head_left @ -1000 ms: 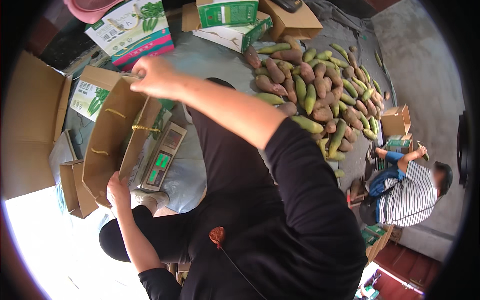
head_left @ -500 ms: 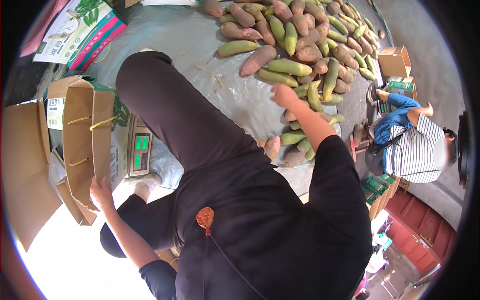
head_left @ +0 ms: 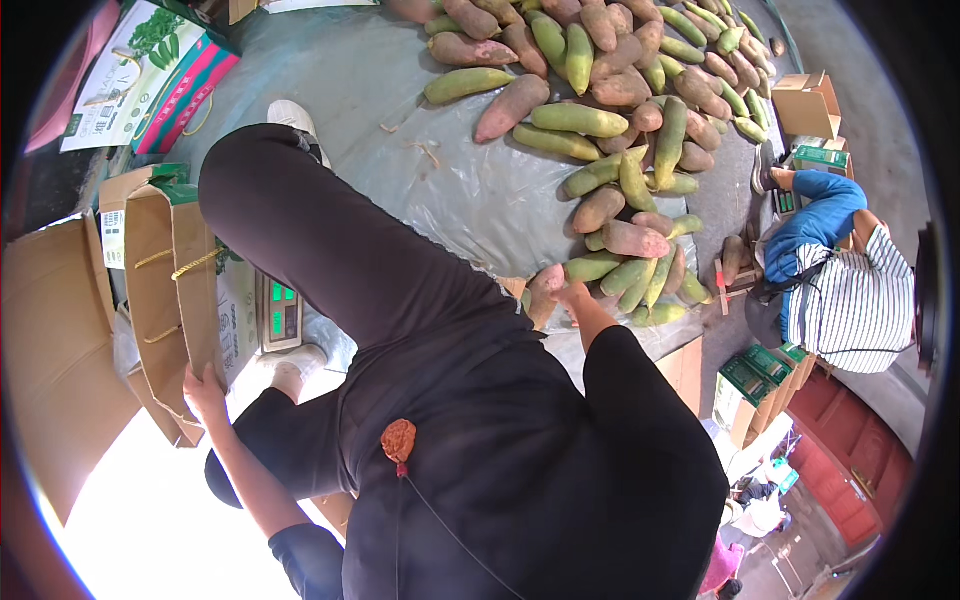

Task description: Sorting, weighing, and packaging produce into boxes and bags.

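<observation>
My left hand (head_left: 205, 397) is closed on the near edge of an open cardboard gift box (head_left: 160, 290) with yellow cord handles. The box stands upright beside my knee. Close to my body, my right hand (head_left: 577, 300) is against the side of a thick reddish root (head_left: 544, 295); its fingers are mostly hidden, so the grip is unclear. Right beside it lies a small group of green radishes (head_left: 628, 278) and reddish roots. A much larger heap of green radishes (head_left: 578, 120) and reddish roots (head_left: 512, 108) spreads over the plastic sheet (head_left: 400, 165) ahead.
A scale with a green lit display (head_left: 283, 310) stands next to the box. Printed white, green and pink cartons (head_left: 150, 75) are at the far left. A co-worker in a striped shirt (head_left: 850, 300) sits at the right, near green boxes (head_left: 755, 380) and an open carton (head_left: 807, 105).
My right hand has come back from the large heap toward my body, to the reddish root. The left hand stays on the box edge. The view has shifted slightly.
</observation>
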A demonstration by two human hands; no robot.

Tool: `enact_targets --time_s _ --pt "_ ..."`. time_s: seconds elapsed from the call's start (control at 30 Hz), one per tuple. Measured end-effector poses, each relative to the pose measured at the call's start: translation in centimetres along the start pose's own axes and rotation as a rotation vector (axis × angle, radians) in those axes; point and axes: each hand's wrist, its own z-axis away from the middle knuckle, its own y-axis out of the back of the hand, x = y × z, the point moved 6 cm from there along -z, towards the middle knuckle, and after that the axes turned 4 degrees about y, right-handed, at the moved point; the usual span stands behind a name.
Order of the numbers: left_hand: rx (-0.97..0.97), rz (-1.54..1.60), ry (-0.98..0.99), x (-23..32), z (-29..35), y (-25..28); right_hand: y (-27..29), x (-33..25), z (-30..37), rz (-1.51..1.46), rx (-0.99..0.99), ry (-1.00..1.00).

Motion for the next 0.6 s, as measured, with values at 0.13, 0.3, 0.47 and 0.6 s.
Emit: enact_targets --time_s 0.13,0.3,0.47,0.6 --pt "-0.015 -0.074 -0.005 -0.9 0.1 0.3 -3.8 2.5 -1.1 -0.226 0.063 -0.083" --pt "-0.018 0.003 -0.031 -0.3 -1.0 -1.7 -4.4 4.6 -3.0 -0.289 0.152 -0.177" --pt "0.018 -0.005 0.039 -1.5 0.1 0.7 -3.1 -1.2 0.0 -0.068 0.2 -0.181" --pt "-0.021 -0.04 0.103 0.1 0.2 0.3 -1.6 -3.7 0.1 0.014 0.249 -0.165"
